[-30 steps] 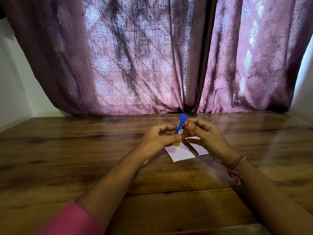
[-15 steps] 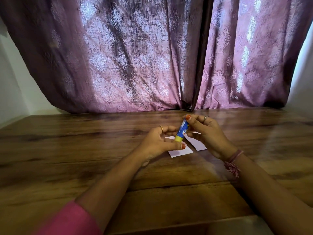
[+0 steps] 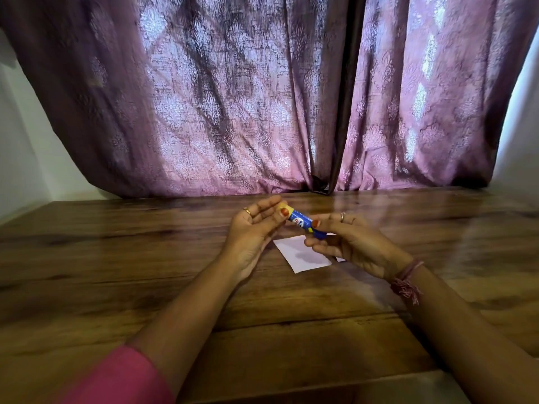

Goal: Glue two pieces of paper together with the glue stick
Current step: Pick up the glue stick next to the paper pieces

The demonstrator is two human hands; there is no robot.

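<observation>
A blue glue stick (image 3: 302, 223) with a yellow end lies nearly level in the air between my two hands. My left hand (image 3: 254, 232) pinches its yellow end with thumb and fingers. My right hand (image 3: 348, 242) grips the blue cap end. Below them, a white piece of paper (image 3: 302, 255) lies flat on the wooden table (image 3: 145, 258). A second white piece (image 3: 340, 259) shows only as a small edge under my right hand; the rest is hidden.
A purple patterned curtain (image 3: 262, 97) hangs along the table's far edge. White walls stand at both sides. A lighter ledge (image 3: 408, 386) runs along the near edge of the table.
The glue stick has turned from upright to nearly level, its yellow end now up left and its blue cap down right. Both hands have spread apart along it.
</observation>
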